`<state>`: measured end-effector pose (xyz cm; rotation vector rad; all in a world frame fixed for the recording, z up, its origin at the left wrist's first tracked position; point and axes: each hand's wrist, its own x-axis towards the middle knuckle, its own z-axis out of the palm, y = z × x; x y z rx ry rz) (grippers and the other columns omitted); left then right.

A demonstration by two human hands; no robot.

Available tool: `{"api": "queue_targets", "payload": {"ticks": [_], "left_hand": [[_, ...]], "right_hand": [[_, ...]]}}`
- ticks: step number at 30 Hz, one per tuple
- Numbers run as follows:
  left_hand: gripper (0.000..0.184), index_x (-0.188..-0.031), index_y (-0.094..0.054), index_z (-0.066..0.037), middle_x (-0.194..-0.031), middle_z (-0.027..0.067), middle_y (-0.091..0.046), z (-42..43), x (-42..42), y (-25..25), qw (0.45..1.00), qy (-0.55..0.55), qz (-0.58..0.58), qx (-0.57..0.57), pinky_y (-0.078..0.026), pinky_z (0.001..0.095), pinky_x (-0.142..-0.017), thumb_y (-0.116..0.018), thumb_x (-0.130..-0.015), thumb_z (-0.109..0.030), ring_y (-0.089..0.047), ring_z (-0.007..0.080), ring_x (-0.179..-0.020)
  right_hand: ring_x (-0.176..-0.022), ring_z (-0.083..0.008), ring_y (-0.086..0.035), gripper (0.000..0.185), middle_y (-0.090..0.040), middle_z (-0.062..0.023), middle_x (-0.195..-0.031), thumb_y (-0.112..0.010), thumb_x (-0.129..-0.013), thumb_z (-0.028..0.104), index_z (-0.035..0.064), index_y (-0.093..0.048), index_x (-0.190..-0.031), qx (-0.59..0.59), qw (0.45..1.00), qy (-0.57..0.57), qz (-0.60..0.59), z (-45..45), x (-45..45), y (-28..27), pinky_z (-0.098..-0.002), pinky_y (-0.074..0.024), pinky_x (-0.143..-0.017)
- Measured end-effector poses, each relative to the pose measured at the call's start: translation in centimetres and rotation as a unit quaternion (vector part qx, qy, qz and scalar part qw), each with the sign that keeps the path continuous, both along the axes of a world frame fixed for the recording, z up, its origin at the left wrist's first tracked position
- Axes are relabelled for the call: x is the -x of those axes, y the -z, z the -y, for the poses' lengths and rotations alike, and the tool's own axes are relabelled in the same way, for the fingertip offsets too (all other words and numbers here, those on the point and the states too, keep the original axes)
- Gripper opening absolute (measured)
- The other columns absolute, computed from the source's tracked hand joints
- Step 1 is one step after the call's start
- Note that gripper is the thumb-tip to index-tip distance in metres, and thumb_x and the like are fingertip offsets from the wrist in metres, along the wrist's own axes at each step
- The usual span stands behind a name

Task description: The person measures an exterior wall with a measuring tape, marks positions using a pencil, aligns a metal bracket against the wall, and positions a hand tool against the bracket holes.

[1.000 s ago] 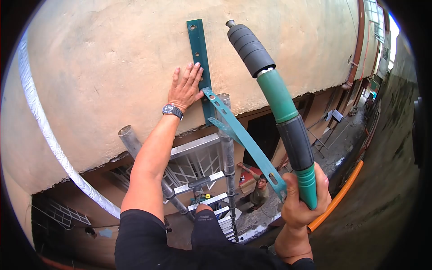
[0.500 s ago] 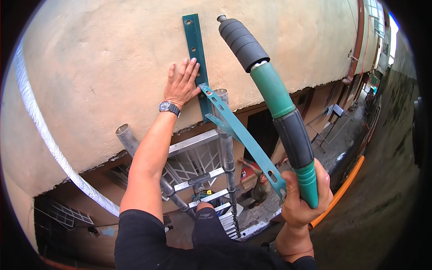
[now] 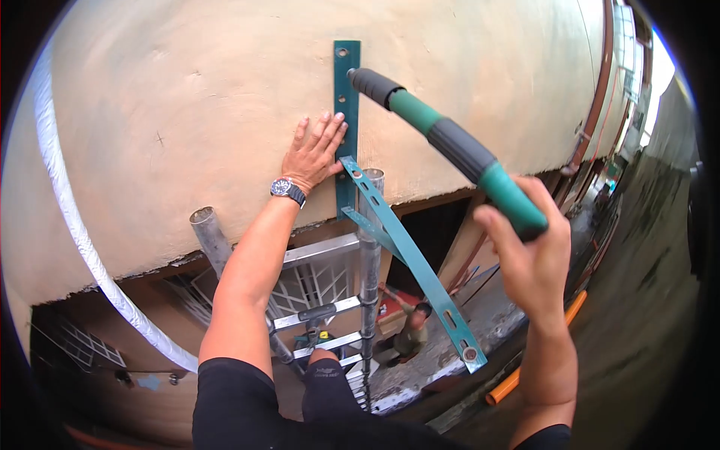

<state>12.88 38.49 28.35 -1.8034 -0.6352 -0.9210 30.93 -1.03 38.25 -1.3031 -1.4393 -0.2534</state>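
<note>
A dark green metal bracket (image 3: pixel 347 78) stands upright on the beige wall, its plate punched with holes. Its slotted arm (image 3: pixel 420 264) juts out toward me and down to the right. My left hand (image 3: pixel 315 150) lies open, palm on the wall, fingertips pressing over the plate's left side, a watch (image 3: pixel 283 188) at its wrist. In my right hand (image 3: pixel 534 251) is a green-and-black tubular nail gun (image 3: pixel 459 145), gripped round its rear end. Its tip meets the plate's upper part between two holes; whether it touches I cannot tell.
A metal ladder (image 3: pixel 322 313) drops below me, its grey tube ends (image 3: pixel 206 232) near the wall. Down on the ground is another person (image 3: pixel 411 334). A white wrapped pipe (image 3: pixel 75 217) curves at left; an orange pipe (image 3: pixel 506 388) lies lower right.
The nail gun has swung from pointing above and right of the bracket to having its tip at the upper plate. My right hand rose and moved away from the bracket arm's end.
</note>
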Motion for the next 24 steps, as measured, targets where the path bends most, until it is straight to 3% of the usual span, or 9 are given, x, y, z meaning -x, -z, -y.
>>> {"api": "queue_targets", "payload": {"ticks": [3,8,9,24], "left_hand": [[0.098,-0.155,-0.049,-0.020,-0.168,-0.0004,-0.036,-0.1,0.0,0.1,1.000,0.002,0.009,0.002,-0.015,0.0526,-0.131,-0.072,-0.072,-0.066,-0.031,0.0198,-0.155],[0.092,-0.154,-0.050,-0.018,-0.168,0.0006,-0.035,-0.3,0.2,0.2,0.999,0.028,0.014,-0.006,-0.018,0.0512,-0.131,-0.071,-0.076,-0.062,-0.032,0.0202,-0.154],[0.092,-0.155,-0.050,-0.021,-0.169,-0.0011,-0.034,-0.1,0.3,0.2,1.000,0.019,0.012,0.006,-0.014,0.0502,-0.132,-0.071,-0.076,-0.062,-0.030,0.0188,-0.156],[0.089,-0.154,-0.051,-0.019,-0.168,-0.0012,-0.036,-0.2,0.6,0.1,0.999,0.047,0.012,0.020,-0.014,0.0503,-0.132,-0.073,-0.076,-0.057,-0.029,0.0191,-0.156]], "right_hand": [[-0.055,-0.0237,-0.050,0.029,-0.052,-0.0128,-0.064,-0.081,-0.091,0.019,-0.0003,-0.065,-0.105,-0.045,0.989,0.044,0.131,-4.0,0.0,-3.7,-0.0358,-0.0432,-0.056],[-0.053,-0.0221,-0.047,0.029,-0.048,-0.0106,-0.060,-0.080,-0.092,0.023,0.0010,-0.065,-0.105,-0.014,0.975,0.090,0.201,-6.4,1.0,-7.2,-0.0375,-0.0389,-0.054],[-0.053,-0.0217,-0.046,0.029,-0.047,-0.0104,-0.059,-0.080,-0.092,0.023,0.0012,-0.065,-0.104,-0.011,0.971,0.105,0.214,-6.7,1.2,-7.5,-0.0377,-0.0383,-0.054],[-0.055,-0.0266,-0.047,0.030,-0.050,-0.0137,-0.061,-0.080,-0.093,0.023,0.0006,-0.063,-0.104,0.008,0.951,0.153,0.268,-8.3,2.7,-8.4,-0.0410,-0.0388,-0.056]]}}
